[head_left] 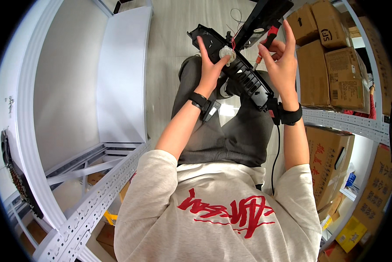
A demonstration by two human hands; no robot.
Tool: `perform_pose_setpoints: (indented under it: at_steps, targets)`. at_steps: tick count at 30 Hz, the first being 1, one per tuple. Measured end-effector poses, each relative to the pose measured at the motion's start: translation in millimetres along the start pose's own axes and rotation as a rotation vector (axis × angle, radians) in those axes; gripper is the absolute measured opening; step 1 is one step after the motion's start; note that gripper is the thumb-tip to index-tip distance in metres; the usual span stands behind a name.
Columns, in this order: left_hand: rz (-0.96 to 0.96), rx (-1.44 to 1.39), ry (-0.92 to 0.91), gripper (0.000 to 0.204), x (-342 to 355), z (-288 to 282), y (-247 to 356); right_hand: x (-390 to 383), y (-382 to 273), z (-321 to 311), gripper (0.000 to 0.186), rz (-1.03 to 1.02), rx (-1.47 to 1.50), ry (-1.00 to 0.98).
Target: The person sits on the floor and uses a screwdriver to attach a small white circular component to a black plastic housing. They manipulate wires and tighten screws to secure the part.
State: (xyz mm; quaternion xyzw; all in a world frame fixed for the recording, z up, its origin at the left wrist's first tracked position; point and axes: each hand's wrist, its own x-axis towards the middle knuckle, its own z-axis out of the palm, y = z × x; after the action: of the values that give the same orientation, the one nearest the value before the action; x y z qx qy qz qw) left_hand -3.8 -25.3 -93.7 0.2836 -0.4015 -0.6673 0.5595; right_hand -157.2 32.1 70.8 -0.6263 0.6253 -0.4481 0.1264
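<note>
A long black plastic housing (248,81) lies slantwise across my knees, with slots along its right part. My left hand (210,72) grips its left part, index finger stretched along it and thumb on a round whitish part (227,54). In my right hand (283,63) is a screwdriver (272,36) with a red and black handle, held between thumb and fingers. Its shaft slants down to the housing's far edge; whether the tip sits on a screw I cannot tell. Thin red wires (234,43) run from the round part toward a second black piece (262,22) beyond.
Cardboard boxes (316,74) fill a metal shelf on the right. A white panel (122,74) and a perforated metal beam (95,198) stand at the left. Both wrists wear black straps, and a black cable (275,159) hangs from the right one. Pale floor (165,39) lies ahead.
</note>
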Motion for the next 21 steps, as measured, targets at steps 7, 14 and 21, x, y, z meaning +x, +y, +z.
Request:
perform_pose_setpoints:
  at_steps: [7, 14, 21]
  targets:
    - [-0.01, 0.02, 0.106, 0.13, -1, -1, 1, -8, 31, -16, 0.056, 0.233, -0.099, -0.167]
    - [-0.138, -0.128, 0.161, 0.132, -4, 4, 8, -15, 46, -17, 0.047, 0.184, -0.152, -0.378]
    - [-0.086, -0.181, 0.103, 0.075, 0, 1, 8, -18, 40, -9, 0.04, 0.159, -0.192, -0.459]
